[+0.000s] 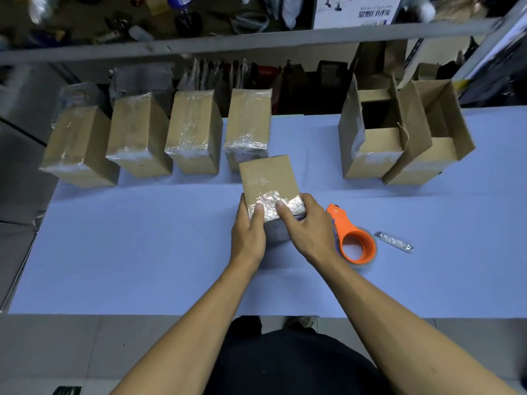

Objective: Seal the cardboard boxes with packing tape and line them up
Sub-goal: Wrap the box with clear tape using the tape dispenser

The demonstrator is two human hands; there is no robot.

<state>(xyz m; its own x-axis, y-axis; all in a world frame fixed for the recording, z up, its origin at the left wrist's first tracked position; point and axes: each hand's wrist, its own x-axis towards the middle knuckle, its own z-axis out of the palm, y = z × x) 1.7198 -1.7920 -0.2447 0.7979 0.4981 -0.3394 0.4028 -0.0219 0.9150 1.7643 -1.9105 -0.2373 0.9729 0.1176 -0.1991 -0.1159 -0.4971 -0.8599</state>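
Four taped boxes [159, 135] lined far left. Fifth box [268, 181] gripped by left hand [248, 232], right hand [305, 226]. Two open boxes [399, 132] remain far right.

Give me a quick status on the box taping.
Both hands, left and right, gripping taped box. Four sealed boxes lined up. Tape dispenser beside right hand.

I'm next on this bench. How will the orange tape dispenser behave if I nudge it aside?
The orange tape dispenser lies flat on its side on the table, so it will probably slide rather than roll. Its plastic body looks rigid. A loose strip of tape beside it might snag or stick.
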